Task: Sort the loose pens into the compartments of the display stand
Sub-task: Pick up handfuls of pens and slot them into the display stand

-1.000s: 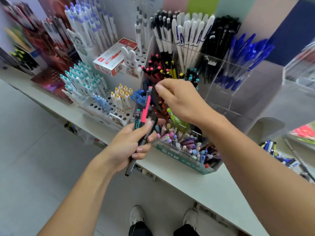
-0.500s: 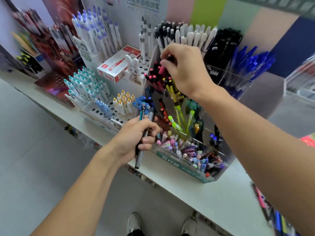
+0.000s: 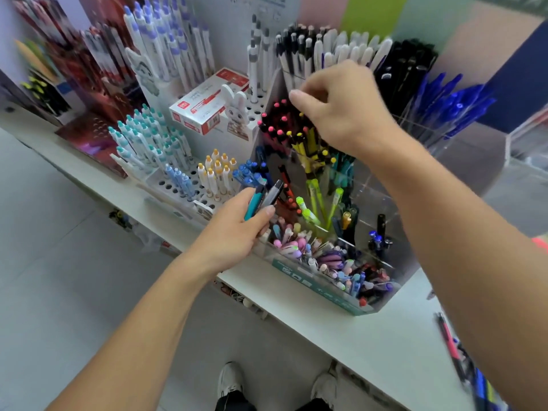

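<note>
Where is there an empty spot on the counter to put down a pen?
The white counter looks bare between the clear display stand and the loose pens at its right end. Another bare strip runs along its front edge below the left hand. Everywhere behind is crowded with pen racks, and the stand's front compartment is packed.

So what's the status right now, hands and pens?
Left hand grips two pens. Right hand over pink-capped pens in display stand, fingers curled, apparently empty. Nothing blocking.
</note>
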